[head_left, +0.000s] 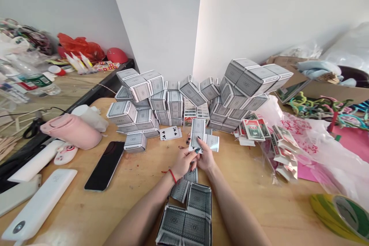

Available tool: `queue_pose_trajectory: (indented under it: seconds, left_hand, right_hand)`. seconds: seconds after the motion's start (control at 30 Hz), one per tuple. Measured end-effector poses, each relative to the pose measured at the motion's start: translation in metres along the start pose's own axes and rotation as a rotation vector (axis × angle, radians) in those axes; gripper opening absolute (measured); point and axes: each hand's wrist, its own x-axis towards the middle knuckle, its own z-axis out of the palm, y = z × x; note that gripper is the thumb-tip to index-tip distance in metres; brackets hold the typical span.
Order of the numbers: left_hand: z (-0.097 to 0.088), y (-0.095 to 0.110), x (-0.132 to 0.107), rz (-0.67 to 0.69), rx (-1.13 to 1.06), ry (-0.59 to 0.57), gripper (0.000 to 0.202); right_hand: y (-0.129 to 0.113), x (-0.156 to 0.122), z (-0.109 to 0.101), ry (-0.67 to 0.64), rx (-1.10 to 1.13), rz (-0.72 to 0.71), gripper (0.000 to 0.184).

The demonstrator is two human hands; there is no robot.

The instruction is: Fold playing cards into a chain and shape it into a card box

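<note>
Grey-and-white patterned paper playing cards (198, 132) stand pinched between your two hands, above the middle of a light-brown wooden table (248, 178). Your left hand (186, 161), a thin red string bracelet (172, 175) at its wrist, has its thumb and fingers closed on the cards' lower end; your right hand (205, 154) grips their lower right side, thumb laid across the patterned back. How many cards you hold cannot be told.

Below your hands, between your forearms, sits an angular structure of grey patterned cards (198, 198). Just beyond, a white playing card with black clubs (170, 133) lies face up near stacked grey patterned card blocks (175, 102), which spread left and right before a white wall (155, 19).

To your left lies a black rectangular smartphone (105, 166); farther out, a white oblong device (40, 203). At your far right rests a yellow-and-green tape roll (324, 209).
</note>
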Motion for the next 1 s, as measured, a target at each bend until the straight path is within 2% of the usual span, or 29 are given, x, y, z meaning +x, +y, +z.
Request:
queue_pose_trajectory:
  seconds: [0.23,0.43,0.7,0.9,1.0]
  left_hand:
    - [-0.001,-0.001,0.000,-0.007,-0.031,0.010,0.035]
    - [-0.006,0.001,0.003,0.004,0.000,0.132,0.035]
    - [-0.004,-0.003,0.007,0.006,0.149,0.287,0.042]
    - [-0.006,-0.001,0.007,-0.062,0.034,0.273,0.038]
    - [-0.008,0.002,0.005,-0.073,-0.051,0.206,0.036]
  right_hand:
    - [-0.001,-0.001,0.000,-0.006,-0.017,-0.029,0.041]
    - [-0.002,-0.006,0.001,-0.074,0.031,-0.015,0.039]
    - [0.009,-0.003,0.000,0.054,-0.197,-0.099,0.047]
    - [0.013,-0.002,-0.006,0.036,-0.314,-0.108,0.043]
    - [0.012,-0.004,-0.005,0.027,-0.301,-0.105,0.039]
